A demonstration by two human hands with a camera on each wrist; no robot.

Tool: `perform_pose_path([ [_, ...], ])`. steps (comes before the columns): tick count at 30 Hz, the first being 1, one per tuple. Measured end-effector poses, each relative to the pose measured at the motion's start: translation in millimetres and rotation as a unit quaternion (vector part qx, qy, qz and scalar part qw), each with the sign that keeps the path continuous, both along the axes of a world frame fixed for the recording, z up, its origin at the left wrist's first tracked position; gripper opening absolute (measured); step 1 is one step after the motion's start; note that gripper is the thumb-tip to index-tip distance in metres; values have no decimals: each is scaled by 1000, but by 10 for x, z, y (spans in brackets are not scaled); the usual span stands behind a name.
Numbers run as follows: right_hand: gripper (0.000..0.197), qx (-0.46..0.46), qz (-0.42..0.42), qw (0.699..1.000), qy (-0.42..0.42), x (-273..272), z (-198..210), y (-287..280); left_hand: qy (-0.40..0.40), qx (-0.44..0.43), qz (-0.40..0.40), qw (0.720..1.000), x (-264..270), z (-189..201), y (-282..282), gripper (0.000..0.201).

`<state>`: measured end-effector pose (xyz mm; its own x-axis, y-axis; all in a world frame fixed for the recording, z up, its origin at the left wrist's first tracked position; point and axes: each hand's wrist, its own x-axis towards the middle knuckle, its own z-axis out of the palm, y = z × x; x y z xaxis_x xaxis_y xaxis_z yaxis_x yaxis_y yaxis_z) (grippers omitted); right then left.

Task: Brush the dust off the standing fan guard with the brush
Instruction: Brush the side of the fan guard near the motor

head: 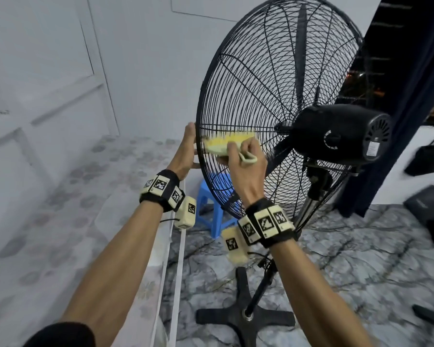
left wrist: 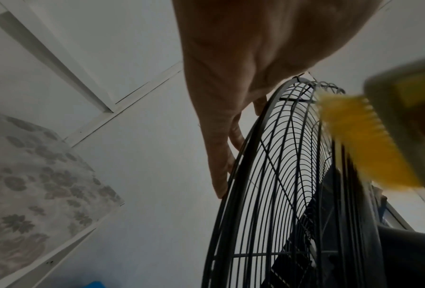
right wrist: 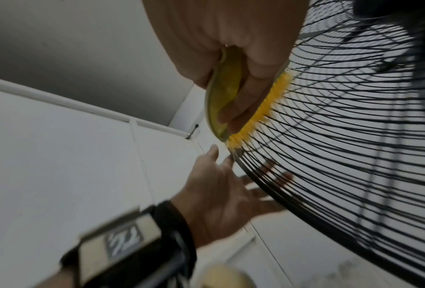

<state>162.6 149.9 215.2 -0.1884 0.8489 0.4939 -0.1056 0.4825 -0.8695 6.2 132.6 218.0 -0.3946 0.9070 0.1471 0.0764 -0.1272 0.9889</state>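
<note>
The black wire fan guard [head: 256, 96] stands tilted, seen from its motor side. My right hand [head: 236, 154] grips a yellow brush [head: 221, 144] with a pale back and a loop at its end. The bristles lie against the wires near the guard's left rim, as the right wrist view shows for the brush [right wrist: 225, 87] and guard [right wrist: 342, 136]. My left hand [head: 189, 141] rests on the rim just left of the brush. Its thumb is on the near side and its straight, spread fingers [right wrist: 268, 175] lie behind the wires. The left wrist view shows the left hand [left wrist: 221, 136] along the rim, with the brush [left wrist: 369, 140] blurred.
The motor housing [head: 336, 134] juts out right of the brush, above the pole and cross-shaped base [head: 246, 319]. A blue stool [head: 211, 204] stands behind the guard. A bed with a floral sheet [head: 73, 196] fills the left. A dark curtain [head: 398, 71] and dark bags [head: 429, 206] are at the right.
</note>
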Motion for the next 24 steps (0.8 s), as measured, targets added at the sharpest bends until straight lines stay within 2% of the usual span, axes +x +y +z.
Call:
perform_pose_path([
  [1,29,5,2,1000,8,-35,97,11,-15,-3,-2,1000,11,22,0,51],
  [3,30,-1,-15,1000,1,-38,46,56,-29,-4,-1,1000,10,43,14,56],
  [7,35,-40,-58,994,-79,201,-470,-38,-41,-10,0,999,-15,33,22,71],
  [9,34,-46,-58,992,-100,256,-557,-90,-44,-7,2,999,-21,30,15,73],
  [11,34,-28,-44,995,-88,193,-389,-101,-50,-2,4,999,-18,32,20,73],
  [14,32,18,-35,999,-20,-16,27,-68,-52,-1,2,999,-38,16,39,75],
  [16,32,19,-41,999,11,-102,143,-16,-52,1,-3,999,-59,-1,49,77],
  [18,30,15,-60,998,-20,-86,-7,-9,-52,6,-13,999,-93,-38,59,72],
  [22,23,-35,-68,990,-114,156,-497,-115,-53,11,-44,998,-209,-97,85,41],
  [24,14,-39,-55,991,-119,215,-458,-148,-66,7,-54,996,-248,-106,99,37],
])
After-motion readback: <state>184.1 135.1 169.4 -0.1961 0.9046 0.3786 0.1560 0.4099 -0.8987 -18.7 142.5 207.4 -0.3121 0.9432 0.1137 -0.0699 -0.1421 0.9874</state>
